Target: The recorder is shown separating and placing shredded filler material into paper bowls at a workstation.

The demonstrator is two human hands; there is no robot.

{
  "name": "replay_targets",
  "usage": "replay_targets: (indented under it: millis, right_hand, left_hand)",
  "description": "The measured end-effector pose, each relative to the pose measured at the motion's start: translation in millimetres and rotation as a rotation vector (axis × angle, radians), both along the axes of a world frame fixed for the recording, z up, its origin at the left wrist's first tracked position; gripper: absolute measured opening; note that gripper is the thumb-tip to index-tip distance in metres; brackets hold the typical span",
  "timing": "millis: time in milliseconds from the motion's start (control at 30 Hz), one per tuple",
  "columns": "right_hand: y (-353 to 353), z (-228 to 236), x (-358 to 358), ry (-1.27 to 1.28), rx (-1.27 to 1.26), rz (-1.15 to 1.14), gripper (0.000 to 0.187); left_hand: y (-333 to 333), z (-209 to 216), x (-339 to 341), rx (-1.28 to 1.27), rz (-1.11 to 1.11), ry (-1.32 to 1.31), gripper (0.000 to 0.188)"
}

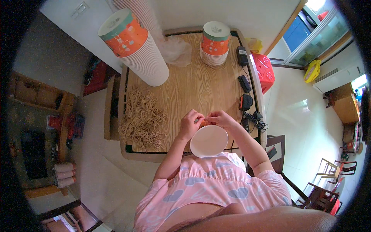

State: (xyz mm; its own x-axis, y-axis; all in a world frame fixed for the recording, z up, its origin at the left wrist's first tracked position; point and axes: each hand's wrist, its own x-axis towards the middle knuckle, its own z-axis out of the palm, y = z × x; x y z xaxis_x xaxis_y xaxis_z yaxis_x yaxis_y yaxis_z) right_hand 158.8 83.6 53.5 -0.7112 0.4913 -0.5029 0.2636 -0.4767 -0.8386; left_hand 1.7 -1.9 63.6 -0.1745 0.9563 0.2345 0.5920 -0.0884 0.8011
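A paper bucket [209,141] is tilted in front of my chest, its round white mouth facing me and a bit of orange side showing beyond. My left hand [191,124] is at its far left rim, with thumb and fingers pinched. Close beside it, my right hand [223,119] also pinches at the far rim. The fingertips of both hands nearly meet; what lies between them is too small to make out. A loose heap of tan twisted cords [143,118] lies on the wooden table [185,92], left of my hands.
A tall stack of orange-and-green paper buckets [145,58] stands upside down at the back left. A shorter stack [215,44] stands at the back right. Black adapters and cables [246,102] line the right edge, beside a red stool [262,71]. Clear plastic film [176,50] lies behind.
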Motion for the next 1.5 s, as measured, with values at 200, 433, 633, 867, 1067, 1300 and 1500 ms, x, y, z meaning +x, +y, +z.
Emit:
replay_targets:
  millis: [200,433,633,867,1067,1300,1500]
  right_hand:
    - [1.7,-4.8,-0.6,-0.042,0.107,0.105,0.018]
    - [7.8,2.9,0.8,-0.109,0.314,0.311,0.012]
    - [13.9,5.9,1.4,-0.279,0.486,0.503,0.013]
    - [4.7,-1.5,7.9,-0.155,0.511,0.36,0.014]
    - [-5.5,4.4,12.6,-0.146,0.462,0.22,0.013]
    - [-19.6,24.3,18.3,-0.016,0.512,-0.021,0.016]
    - [-28.7,47.6,20.2,-0.027,1.021,0.138,0.016]
  left_hand:
    - [-4.0,5.3,-4.5,-0.035,-0.054,0.075,0.008]
    - [-8.7,4.6,-11.0,-0.034,0.013,0.11,0.006]
    - [-11.4,-6.0,-10.2,-0.124,-0.025,0.086,0.007]
    - [-10.2,-11.6,-8.3,-0.305,-0.091,-0.287,0.011]
    - [-13.2,-14.6,-10.9,-0.286,-0.176,-0.372,0.011]
    - [-17.9,-17.8,-11.6,-0.282,-0.159,-0.456,0.012]
    - [-12.5,-5.7,-11.7,-0.318,-0.18,-0.488,0.008]
